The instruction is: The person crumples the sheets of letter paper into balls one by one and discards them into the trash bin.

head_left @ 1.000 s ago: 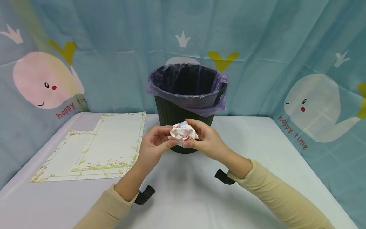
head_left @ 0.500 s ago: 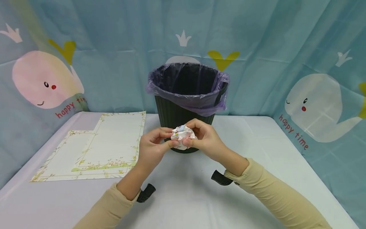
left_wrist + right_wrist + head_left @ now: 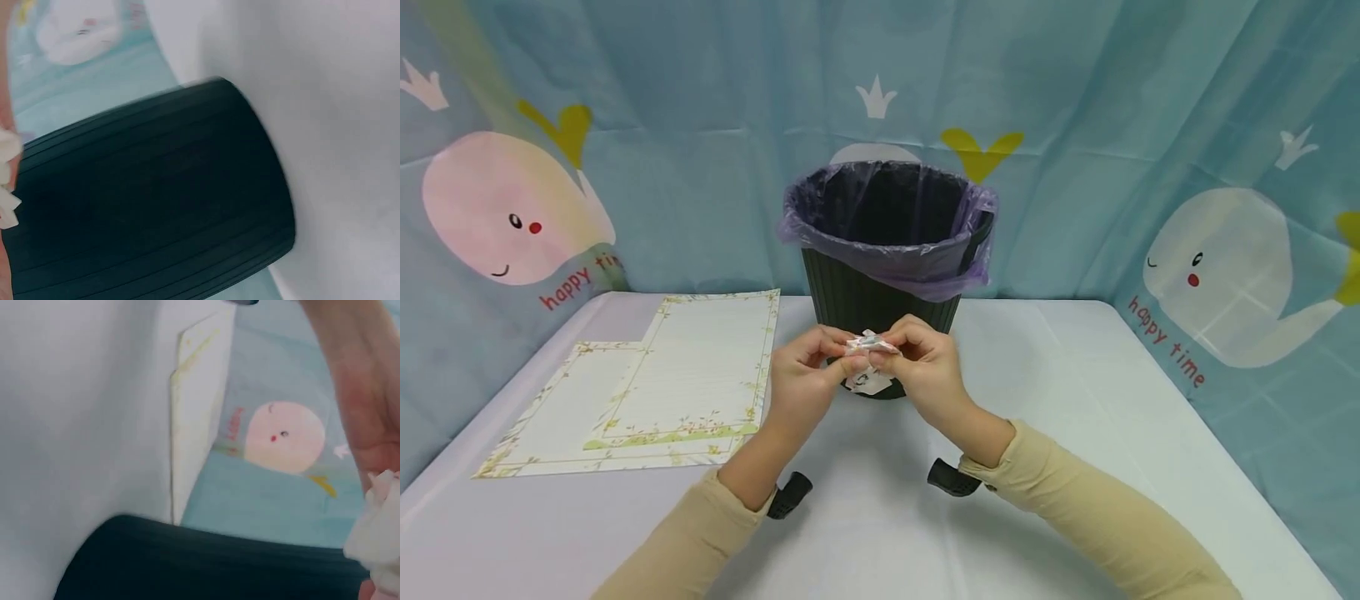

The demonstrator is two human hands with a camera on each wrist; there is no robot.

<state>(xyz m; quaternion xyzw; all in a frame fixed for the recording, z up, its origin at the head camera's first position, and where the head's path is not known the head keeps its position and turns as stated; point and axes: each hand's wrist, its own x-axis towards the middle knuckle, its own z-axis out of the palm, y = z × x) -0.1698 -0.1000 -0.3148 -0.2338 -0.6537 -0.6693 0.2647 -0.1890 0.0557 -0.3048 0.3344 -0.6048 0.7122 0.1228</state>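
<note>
Fingertips of the left hand and right hand pinch one crumpled printed paper between them.
Thumbs and curled forefingers press on the paper from both sides, the gap between thumb and finger narrow, with a loose white flap hanging below; the other fingers are partly hidden. The paper is held above the white table, in front of the lower part of a dark ribbed bin, whose purple liner folds over the rim. Left of the bin lie two overlapping flower-bordered sheets; behind hangs a blue curtain.
</note>
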